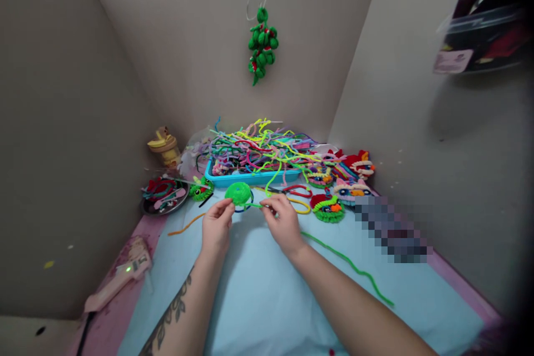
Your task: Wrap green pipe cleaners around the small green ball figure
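Note:
My left hand (pixel 217 225) pinches the lower edge of a bright green coiled pipe-cleaner disc (pixel 238 193) held just above the light blue mat (pixel 258 289). My right hand (pixel 283 221) grips the green pipe cleaner (pixel 348 266) where it leaves the disc; its long loose tail trails over the mat to the right. A dark blue loop sits under the disc between my hands.
A blue tray (pixel 250 178) heaped with coloured pipe cleaners stands behind. Finished pipe-cleaner faces (pixel 329 208) lie right of it. A round dish of scraps (pixel 163 197), a pink glue gun (pixel 120 278), a yellow dispenser (pixel 164 146) and a hanging green ornament (pixel 262 44) surround. Grey partition walls enclose the table.

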A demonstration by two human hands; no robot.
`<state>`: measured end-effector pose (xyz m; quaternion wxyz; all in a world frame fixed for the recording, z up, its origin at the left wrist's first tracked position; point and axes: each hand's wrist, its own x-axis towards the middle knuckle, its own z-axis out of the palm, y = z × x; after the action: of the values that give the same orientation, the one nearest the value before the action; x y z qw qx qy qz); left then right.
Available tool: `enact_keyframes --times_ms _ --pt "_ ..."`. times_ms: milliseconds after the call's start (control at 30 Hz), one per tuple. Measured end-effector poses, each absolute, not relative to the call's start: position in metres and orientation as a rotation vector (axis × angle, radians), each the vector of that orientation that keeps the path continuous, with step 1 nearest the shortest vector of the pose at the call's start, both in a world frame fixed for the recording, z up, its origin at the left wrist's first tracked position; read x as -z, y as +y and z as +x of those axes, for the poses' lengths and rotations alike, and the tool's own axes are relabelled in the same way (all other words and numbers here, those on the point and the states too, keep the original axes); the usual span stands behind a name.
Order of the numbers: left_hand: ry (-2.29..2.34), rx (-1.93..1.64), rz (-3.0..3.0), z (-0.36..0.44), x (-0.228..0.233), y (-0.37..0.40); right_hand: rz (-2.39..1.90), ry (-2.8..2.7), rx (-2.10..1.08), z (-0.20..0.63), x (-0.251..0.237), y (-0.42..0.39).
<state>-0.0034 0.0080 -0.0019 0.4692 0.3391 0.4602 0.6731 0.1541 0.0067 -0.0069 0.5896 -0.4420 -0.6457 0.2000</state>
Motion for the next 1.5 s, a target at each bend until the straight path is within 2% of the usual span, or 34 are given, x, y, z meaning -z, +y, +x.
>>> enact_keyframes --times_ms 167,267,633,833,1100,1267,1400,1500 --pt "1.217 -1.599 0.792 -0.002 0.006 0.008 -0.986 -1.475 -0.433 0.154 0.005 0.006" --pt "1.206 -1.584 0.741 -0.001 0.007 0.007 -0.921 -1.463 -0.523 0.153 0.003 0.004" --pt "1.066 -1.511 0.582 0.009 0.005 0.005 -0.793 -0.769 -1.339 0.144 0.011 0.016" --pt "1.038 -1.519 0.559 0.013 0.002 0.002 -0.766 -0.565 -1.521 0.143 0.007 0.015" --pt "1.084 -1.600 0.692 0.022 0.003 -0.002 -0.966 -0.912 -1.305 0.137 0.009 0.008" --pt "1.162 -1.659 0.721 0.021 0.004 -0.003 -1.056 -1.184 -0.949 0.139 0.016 0.010" --pt "1.199 -1.665 0.730 0.019 0.005 -0.003 -1.116 -1.170 -0.950 0.139 0.020 0.010" --pt "1.238 -1.665 0.746 0.021 0.006 -0.004 -1.129 -1.319 -0.690 0.139 0.015 0.002"
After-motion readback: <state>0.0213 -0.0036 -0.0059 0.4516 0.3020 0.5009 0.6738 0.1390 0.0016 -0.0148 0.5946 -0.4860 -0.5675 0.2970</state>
